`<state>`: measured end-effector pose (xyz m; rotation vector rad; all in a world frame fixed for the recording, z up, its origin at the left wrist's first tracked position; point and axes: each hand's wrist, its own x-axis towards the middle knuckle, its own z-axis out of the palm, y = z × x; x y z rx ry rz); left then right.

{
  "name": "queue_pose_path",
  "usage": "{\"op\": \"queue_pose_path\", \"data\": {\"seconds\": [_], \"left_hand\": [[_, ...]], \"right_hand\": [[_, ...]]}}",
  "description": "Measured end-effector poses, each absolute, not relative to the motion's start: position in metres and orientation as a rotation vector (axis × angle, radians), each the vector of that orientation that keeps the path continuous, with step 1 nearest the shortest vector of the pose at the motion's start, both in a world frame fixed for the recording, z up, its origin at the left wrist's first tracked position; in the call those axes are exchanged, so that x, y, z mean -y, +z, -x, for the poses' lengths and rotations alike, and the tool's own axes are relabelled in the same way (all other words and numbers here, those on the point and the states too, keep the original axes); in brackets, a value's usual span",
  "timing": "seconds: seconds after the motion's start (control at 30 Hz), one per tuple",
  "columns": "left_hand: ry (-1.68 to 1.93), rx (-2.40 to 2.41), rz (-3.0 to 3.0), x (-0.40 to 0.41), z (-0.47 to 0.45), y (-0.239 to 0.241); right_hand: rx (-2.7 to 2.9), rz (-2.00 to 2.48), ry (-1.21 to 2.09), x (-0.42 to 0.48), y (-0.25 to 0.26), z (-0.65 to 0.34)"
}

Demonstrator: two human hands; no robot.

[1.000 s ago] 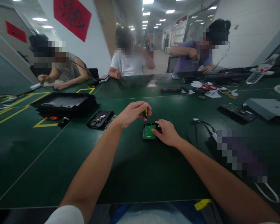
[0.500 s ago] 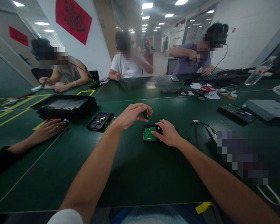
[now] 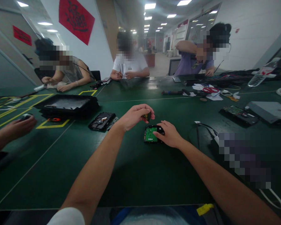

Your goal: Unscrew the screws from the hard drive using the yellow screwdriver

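Note:
A hard drive (image 3: 150,135) lies flat on the green table with its green circuit board facing up. My right hand (image 3: 170,132) grips its right side, thumb across the board and fingers over the far edge. Just above the drive's far left corner, my left hand (image 3: 140,115) is closed around the black-and-yellow handle of a screwdriver (image 3: 146,117). Its handle stands roughly upright; the shaft and tip are too small to make out. To the left of my left hand rests another hard drive (image 3: 101,121), with a small pale piece on top.
Black trays (image 3: 67,104) are stacked at the left, with a co-worker's hand (image 3: 21,126) nearby. On the right are a third drive (image 3: 240,115), a grey metal box (image 3: 270,111) and a cable (image 3: 206,125). Red-handled scissors (image 3: 210,90) and a plastic bottle (image 3: 263,73) lie farther back.
My left hand has turned slightly around the screwdriver handle, while my right hand stays on the drive. The co-worker's hand at left has lifted and drawn back, holding a small object.

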<state>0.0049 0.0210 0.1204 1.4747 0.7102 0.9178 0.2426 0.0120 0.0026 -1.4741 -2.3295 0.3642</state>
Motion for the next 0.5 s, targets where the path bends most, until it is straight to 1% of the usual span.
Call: {"op": "queue_pose_path", "data": {"seconds": [0.23, 0.4, 0.5], "left_hand": [[0.972, -0.720, -1.399, -0.0262, -0.0028, 0.1167], [1.046, -0.875, -1.579, -0.0275, -0.0006, 0.1167], [1.026, -0.916, -1.670, -0.0268, -0.0006, 0.1174]], "right_hand": [[2.329, 1.455, 0.356, -0.0130, 0.0018, -0.2433], [2.323, 1.434, 0.349, -0.0146, -0.0009, -0.2439], [2.314, 1.443, 0.368, -0.0143, -0.0005, -0.2436]]}}
